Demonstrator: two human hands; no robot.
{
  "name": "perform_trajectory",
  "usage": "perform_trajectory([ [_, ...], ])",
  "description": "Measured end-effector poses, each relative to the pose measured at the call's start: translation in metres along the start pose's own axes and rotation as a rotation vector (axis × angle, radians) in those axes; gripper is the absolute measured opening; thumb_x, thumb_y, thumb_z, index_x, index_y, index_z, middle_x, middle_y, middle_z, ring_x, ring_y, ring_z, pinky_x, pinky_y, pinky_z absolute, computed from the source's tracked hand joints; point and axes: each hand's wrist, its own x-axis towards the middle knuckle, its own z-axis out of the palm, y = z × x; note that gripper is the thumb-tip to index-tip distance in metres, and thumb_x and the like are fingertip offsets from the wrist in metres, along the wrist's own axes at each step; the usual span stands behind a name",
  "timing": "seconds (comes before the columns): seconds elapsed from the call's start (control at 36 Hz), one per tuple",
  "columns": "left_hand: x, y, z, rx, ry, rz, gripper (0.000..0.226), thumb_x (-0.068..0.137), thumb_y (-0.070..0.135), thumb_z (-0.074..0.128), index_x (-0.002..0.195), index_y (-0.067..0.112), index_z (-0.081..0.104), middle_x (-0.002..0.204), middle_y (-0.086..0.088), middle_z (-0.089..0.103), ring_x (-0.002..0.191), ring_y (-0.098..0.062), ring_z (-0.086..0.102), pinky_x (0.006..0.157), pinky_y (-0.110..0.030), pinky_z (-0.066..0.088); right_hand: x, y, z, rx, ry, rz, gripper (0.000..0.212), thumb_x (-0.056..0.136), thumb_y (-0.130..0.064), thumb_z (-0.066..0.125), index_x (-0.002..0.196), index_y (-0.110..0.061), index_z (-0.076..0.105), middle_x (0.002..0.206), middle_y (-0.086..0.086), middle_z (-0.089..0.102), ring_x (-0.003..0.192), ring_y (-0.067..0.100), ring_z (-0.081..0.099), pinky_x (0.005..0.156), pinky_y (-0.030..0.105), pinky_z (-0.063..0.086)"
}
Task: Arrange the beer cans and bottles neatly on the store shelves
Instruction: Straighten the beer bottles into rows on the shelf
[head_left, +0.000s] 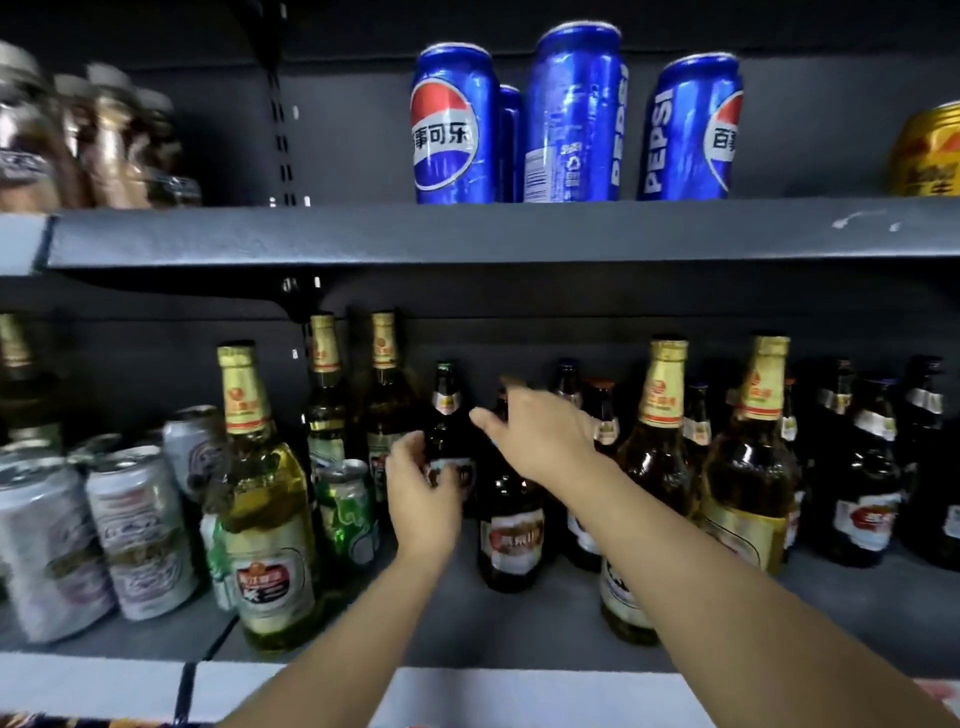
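Observation:
On the lower shelf (519, 629) stand brown and green beer bottles and several cans. My left hand (422, 496) wraps around the belly of a dark brown bottle (445, 415) at mid-shelf. My right hand (540, 431) hovers just to the right of it, fingers spread, over the neck of another dark bottle (511, 535) that stands in front; I cannot tell whether it touches the neck. A tall green bottle with a gold foil neck (260, 519) stands at the front left. Silver cans (140, 530) and a green can (348, 512) sit to the left.
Two gold-necked amber bottles (660, 467) (748, 488) stand right of my right forearm, with dark bottles (867, 483) behind them. The upper shelf (467, 234) carries blue Pepsi cans (457, 124), a yellow can (930, 150) and blurred jars (78, 135).

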Motion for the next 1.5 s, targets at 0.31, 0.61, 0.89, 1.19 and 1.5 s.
perform_trajectory([
  [0.31, 0.104, -0.005, 0.037, 0.129, -0.330, -0.051, 0.067, 0.094, 0.027, 0.057, 0.149, 0.017, 0.021, 0.138, -0.016, 0.051, 0.119, -0.035, 0.054, 0.096, -0.042, 0.046, 0.008, 0.000, 0.029, 0.085, 0.061, 0.072, 0.052, 0.097, -0.039, 0.052, 0.140, -0.021, 0.030, 0.112, 0.006, 0.061, 0.105, 0.028, 0.059, 0.070, 0.032, 0.039],
  [0.61, 0.115, 0.005, 0.048, 0.526, -0.374, -0.012, 0.046, 0.086, 0.037, 0.066, 0.124, 0.016, 0.052, 0.121, -0.012, 0.062, 0.109, -0.032, 0.060, 0.074, -0.029, 0.041, 0.010, 0.002, 0.035, 0.122, 0.084, 0.065, 0.050, 0.097, -0.039, 0.052, 0.139, -0.021, 0.031, 0.106, 0.004, 0.062, 0.101, 0.027, 0.061, 0.067, 0.030, 0.038],
  [0.89, 0.105, 0.011, 0.055, 0.492, -0.421, 0.032, 0.042, 0.088, 0.035, 0.063, 0.124, 0.017, 0.052, 0.117, -0.010, 0.064, 0.106, -0.030, 0.062, 0.072, -0.029, 0.043, 0.011, 0.002, 0.035, 0.127, 0.103, 0.054, 0.053, 0.096, -0.039, 0.055, 0.140, -0.022, 0.030, 0.102, 0.003, 0.064, 0.098, 0.028, 0.063, 0.067, 0.031, 0.041],
  [1.19, 0.040, -0.003, 0.014, -0.274, -0.306, -0.053, 0.041, 0.076, -0.021, 0.040, 0.094, 0.014, 0.053, 0.097, -0.005, 0.061, 0.095, -0.022, 0.058, 0.071, -0.013, 0.046, 0.016, -0.004, 0.033, 0.076, 0.161, 0.086, 0.038, 0.095, -0.046, 0.053, 0.117, -0.015, 0.050, 0.097, 0.008, 0.065, 0.096, 0.031, 0.063, 0.065, 0.031, 0.038],
  [1.5, 0.004, -0.049, 0.014, -0.148, -0.659, -0.081, 0.091, 0.059, 0.018, 0.090, 0.130, 0.032, 0.035, 0.109, 0.019, 0.061, 0.101, 0.005, 0.059, 0.085, -0.011, 0.045, 0.022, -0.014, 0.037, 0.030, 0.139, 0.103, 0.041, 0.095, -0.047, 0.053, 0.110, -0.009, 0.054, 0.100, 0.010, 0.066, 0.097, 0.031, 0.063, 0.066, 0.031, 0.039],
])
